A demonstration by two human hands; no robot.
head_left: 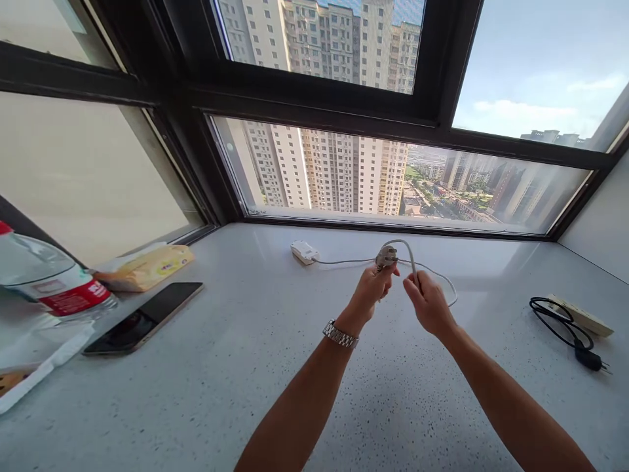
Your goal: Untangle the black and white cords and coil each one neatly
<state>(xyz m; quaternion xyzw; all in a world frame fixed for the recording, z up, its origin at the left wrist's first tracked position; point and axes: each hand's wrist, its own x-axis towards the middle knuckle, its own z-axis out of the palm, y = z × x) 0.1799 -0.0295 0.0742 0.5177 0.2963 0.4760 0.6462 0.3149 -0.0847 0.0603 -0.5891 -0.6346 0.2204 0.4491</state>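
My left hand (372, 288), with a metal watch (340, 334) on its wrist, is closed around a grey-white plug (386, 255) held up above the sill. My right hand (428, 303) pinches the white cord (411, 257) just behind the plug, where it bends in an arch. The cord runs on in a loop on the sill and back left to a small white adapter box (304, 252) lying near the window.
A black phone (143, 317) lies face up at the left, beside a yellow tissue pack (147, 267) and a water bottle (46, 280) with a red label. At the far right lies a beige power strip (584, 317) with a coiled black cable (565, 324). The pale speckled sill (236, 393) ends at the black window frame.
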